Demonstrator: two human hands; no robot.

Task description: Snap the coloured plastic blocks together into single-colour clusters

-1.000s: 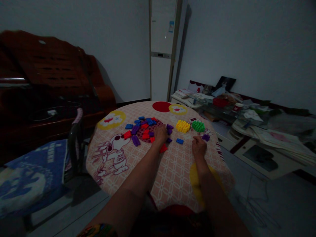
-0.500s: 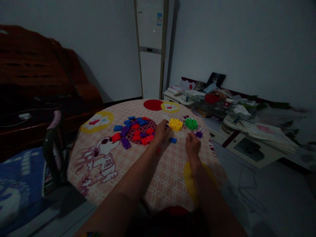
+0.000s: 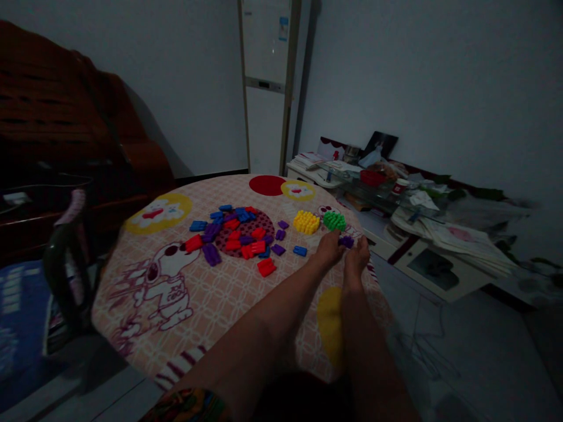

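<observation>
At the right side of the round table, my left hand (image 3: 331,248) and my right hand (image 3: 359,254) are close together around a small clump of purple building blocks (image 3: 346,241). Fingers of both hands are closed on the clump from either side; my hands partly hide it. Just beyond lies a group of green blocks (image 3: 335,221), with a group of yellow blocks (image 3: 307,222) to its left. A single blue block (image 3: 300,251) and several loose purple blocks (image 3: 278,249) lie left of my left hand.
Red, blue and purple blocks (image 3: 237,234) are scattered over the left-centre of the patterned tablecloth (image 3: 237,305). One red block (image 3: 266,267) lies nearer me. A cluttered low cabinet (image 3: 422,258) stands to the right, a chair (image 3: 65,264) to the left.
My left hand has moved right, from beside the yellow blocks to the purple clump. My right hand has shifted slightly right to meet it. The view has turned slightly.
</observation>
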